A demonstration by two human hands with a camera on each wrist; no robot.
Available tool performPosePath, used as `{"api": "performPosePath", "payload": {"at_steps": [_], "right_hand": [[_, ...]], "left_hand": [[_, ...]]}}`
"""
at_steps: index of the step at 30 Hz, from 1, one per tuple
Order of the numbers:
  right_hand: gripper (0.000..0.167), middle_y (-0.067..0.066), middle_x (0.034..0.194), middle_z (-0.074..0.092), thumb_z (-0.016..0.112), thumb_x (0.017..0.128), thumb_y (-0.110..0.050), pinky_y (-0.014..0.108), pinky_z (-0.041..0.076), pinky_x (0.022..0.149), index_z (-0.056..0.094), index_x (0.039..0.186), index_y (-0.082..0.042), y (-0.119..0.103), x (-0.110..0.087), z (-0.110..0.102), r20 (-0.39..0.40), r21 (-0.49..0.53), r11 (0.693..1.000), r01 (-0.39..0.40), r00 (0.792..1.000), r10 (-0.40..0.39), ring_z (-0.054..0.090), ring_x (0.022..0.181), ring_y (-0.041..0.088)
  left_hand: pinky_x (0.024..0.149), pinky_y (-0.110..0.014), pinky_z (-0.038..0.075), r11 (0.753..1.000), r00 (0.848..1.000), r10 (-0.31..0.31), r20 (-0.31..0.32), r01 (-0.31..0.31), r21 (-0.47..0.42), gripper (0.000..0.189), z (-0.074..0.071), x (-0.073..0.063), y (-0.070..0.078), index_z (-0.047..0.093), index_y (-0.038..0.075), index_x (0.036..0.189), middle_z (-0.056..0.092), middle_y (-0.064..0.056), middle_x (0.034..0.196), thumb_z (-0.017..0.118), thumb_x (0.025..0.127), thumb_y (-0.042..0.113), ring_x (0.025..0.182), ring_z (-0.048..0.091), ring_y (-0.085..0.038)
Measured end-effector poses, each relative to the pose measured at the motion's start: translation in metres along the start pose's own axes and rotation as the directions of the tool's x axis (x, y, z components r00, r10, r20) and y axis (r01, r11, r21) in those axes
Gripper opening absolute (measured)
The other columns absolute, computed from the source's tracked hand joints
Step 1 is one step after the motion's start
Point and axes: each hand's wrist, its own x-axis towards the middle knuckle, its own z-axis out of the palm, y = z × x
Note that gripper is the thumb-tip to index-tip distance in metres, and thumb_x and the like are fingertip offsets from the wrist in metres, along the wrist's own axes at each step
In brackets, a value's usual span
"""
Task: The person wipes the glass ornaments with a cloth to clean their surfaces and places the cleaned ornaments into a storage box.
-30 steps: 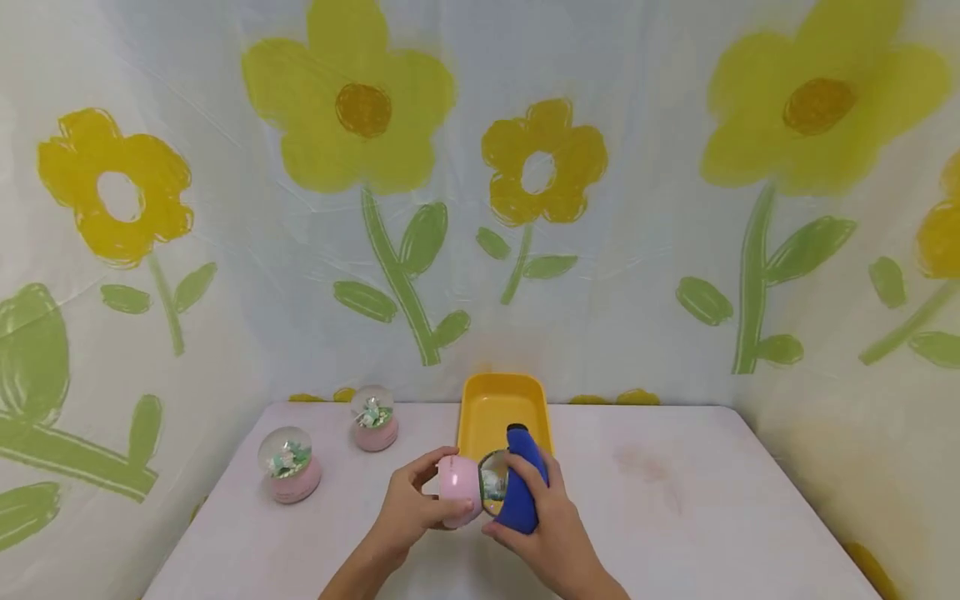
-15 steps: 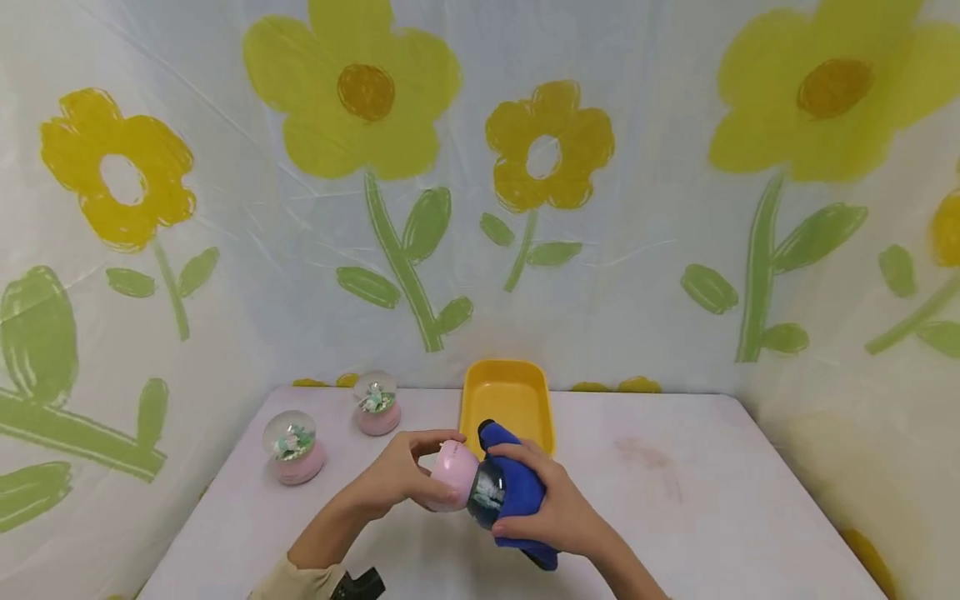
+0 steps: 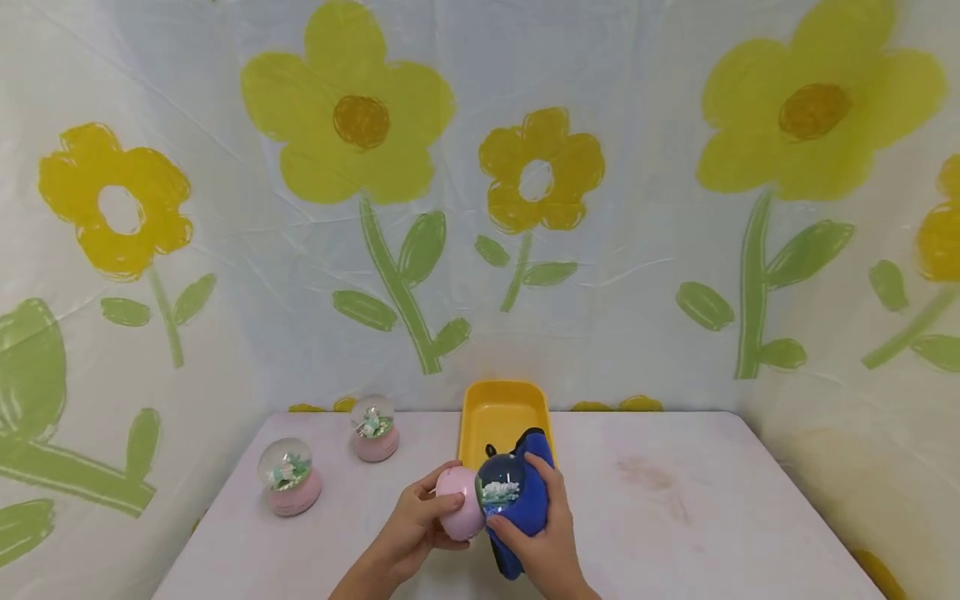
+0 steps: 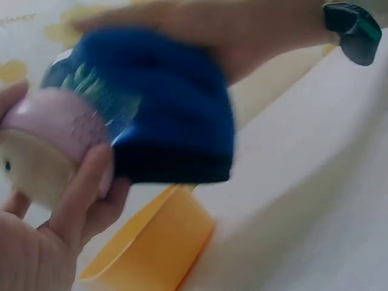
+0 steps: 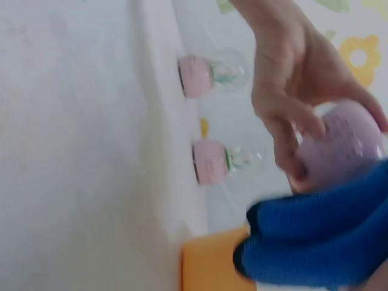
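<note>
A snow globe point(image 3: 501, 482) lies sideways between my hands above the table, its clear dome toward the right. My left hand point(image 3: 416, 521) grips its pink base point(image 3: 461, 502), thumb on top and fingers underneath. With my right hand point(image 3: 549, 533) I hold a blue cloth point(image 3: 534, 500) wrapped against the dome. In the left wrist view the blue cloth point(image 4: 163, 109) covers much of the dome, and the base's pale underside shows. The right wrist view has the pink base point(image 5: 342, 145) in my left hand point(image 5: 291, 79), with folds of the cloth point(image 5: 315, 236) below.
Two more snow globes stand upright on the left of the table: a nearer one point(image 3: 291, 477) and a farther one point(image 3: 375, 428). A yellow tray point(image 3: 504, 392) sits at the back middle, just beyond my hands. A flower-printed cloth backdrop point(image 3: 630, 317) encloses the table.
My right hand and the cloth have shifted around the dome, baring more of its near side. Both hands stay on the snow globe, which has turned slightly.
</note>
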Motion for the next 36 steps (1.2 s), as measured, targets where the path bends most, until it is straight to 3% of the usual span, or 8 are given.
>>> {"api": "performPosePath", "payload": {"at_steps": [4, 8, 14, 16, 18, 24, 30, 36], "right_hand": [[0.082, 0.009, 0.137, 0.037, 0.084, 0.074, -0.039, 0.058, 0.048, 0.087, 0.039, 0.141, -0.035, -0.003, 0.001, 0.005, -0.035, -0.171, 0.985, 0.031, 0.999, -0.038, 0.049, 0.115, 0.037], [0.078, 0.013, 0.143, 0.033, 0.081, 0.072, -0.053, 0.053, 0.052, 0.083, 0.043, 0.139, -0.039, -0.011, 0.003, -0.003, 0.105, -0.347, 0.933, 0.092, 0.993, -0.059, 0.055, 0.108, 0.036], [0.077, 0.017, 0.144, 0.037, 0.069, 0.07, -0.071, 0.046, 0.055, 0.074, 0.043, 0.137, -0.043, -0.021, 0.009, -0.024, 0.383, -0.488, 0.823, 0.291, 0.919, -0.099, 0.061, 0.097, 0.03], [0.078, 0.013, 0.144, 0.037, 0.07, 0.07, -0.071, 0.045, 0.055, 0.075, 0.043, 0.137, -0.044, -0.021, 0.013, -0.03, 0.434, -0.463, 0.831, 0.307, 0.897, -0.089, 0.06, 0.099, 0.028], [0.075, 0.009, 0.143, 0.038, 0.075, 0.071, -0.065, 0.045, 0.055, 0.077, 0.044, 0.137, -0.044, -0.02, 0.017, -0.035, 0.458, -0.394, 0.877, 0.275, 0.886, -0.072, 0.058, 0.103, 0.028], [0.069, 0.007, 0.135, 0.047, 0.082, 0.078, -0.029, 0.048, 0.053, 0.081, 0.047, 0.138, -0.033, -0.009, 0.03, -0.042, 0.425, -0.083, 0.993, 0.083, 0.904, -0.04, 0.052, 0.108, 0.034], [0.065, 0.015, 0.137, 0.045, 0.071, 0.085, -0.023, 0.054, 0.05, 0.087, 0.042, 0.142, -0.033, -0.002, 0.021, -0.023, 0.235, 0.17, 0.979, -0.115, 0.969, 0.073, 0.049, 0.115, 0.039], [0.073, 0.01, 0.14, 0.043, 0.077, 0.083, -0.023, 0.056, 0.048, 0.089, 0.038, 0.144, -0.036, 0.001, 0.005, -0.003, 0.023, 0.127, 0.989, -0.07, 0.997, 0.068, 0.048, 0.117, 0.039]], "left_hand": [[0.065, -0.047, 0.057, 0.993, 0.987, 0.106, -0.118, -0.098, 0.072, 0.07, 0.01, -0.005, -0.004, 0.045, 0.006, 0.143, 0.059, -0.016, 0.118, 0.078, 0.082, 0.014, 0.083, 0.068, -0.03], [0.061, -0.047, 0.057, 0.946, 0.962, 0.221, -0.161, -0.17, 0.277, 0.072, 0.012, -0.016, 0.001, 0.052, 0.007, 0.139, 0.056, -0.018, 0.128, 0.085, 0.074, 0.013, 0.08, 0.068, -0.029], [0.066, -0.041, 0.058, 0.875, 0.973, 0.23, 0.016, -0.214, 0.435, 0.073, 0.006, -0.022, 0.017, 0.057, 0.008, 0.135, 0.057, -0.019, 0.127, 0.088, 0.068, 0.009, 0.08, 0.07, -0.032], [0.067, -0.04, 0.058, 0.855, 0.973, 0.216, 0.081, -0.228, 0.466, 0.072, 0.003, -0.019, 0.022, 0.058, 0.008, 0.133, 0.06, -0.017, 0.122, 0.088, 0.068, 0.009, 0.079, 0.07, -0.032], [0.066, -0.04, 0.058, 0.845, 0.973, 0.193, 0.129, -0.232, 0.482, 0.07, 0.001, -0.013, 0.026, 0.059, 0.009, 0.132, 0.062, -0.015, 0.12, 0.088, 0.068, 0.008, 0.078, 0.07, -0.032], [0.064, -0.043, 0.058, 0.865, 0.966, 0.142, 0.215, -0.227, 0.447, 0.065, -0.007, 0.008, 0.036, 0.059, 0.008, 0.131, 0.06, -0.015, 0.121, 0.085, 0.072, 0.009, 0.083, 0.069, -0.034], [0.068, -0.048, 0.057, 0.927, 0.98, 0.132, 0.147, -0.175, 0.332, 0.064, -0.012, 0.012, 0.027, 0.053, 0.009, 0.137, 0.055, -0.015, 0.123, 0.079, 0.079, 0.011, 0.102, 0.057, -0.031], [0.072, -0.051, 0.055, 0.978, 0.99, 0.139, 0.024, -0.141, 0.155, 0.067, -0.002, 0.003, 0.006, 0.046, 0.009, 0.142, 0.052, -0.015, 0.129, 0.077, 0.082, 0.013, 0.103, 0.059, -0.031]]}}
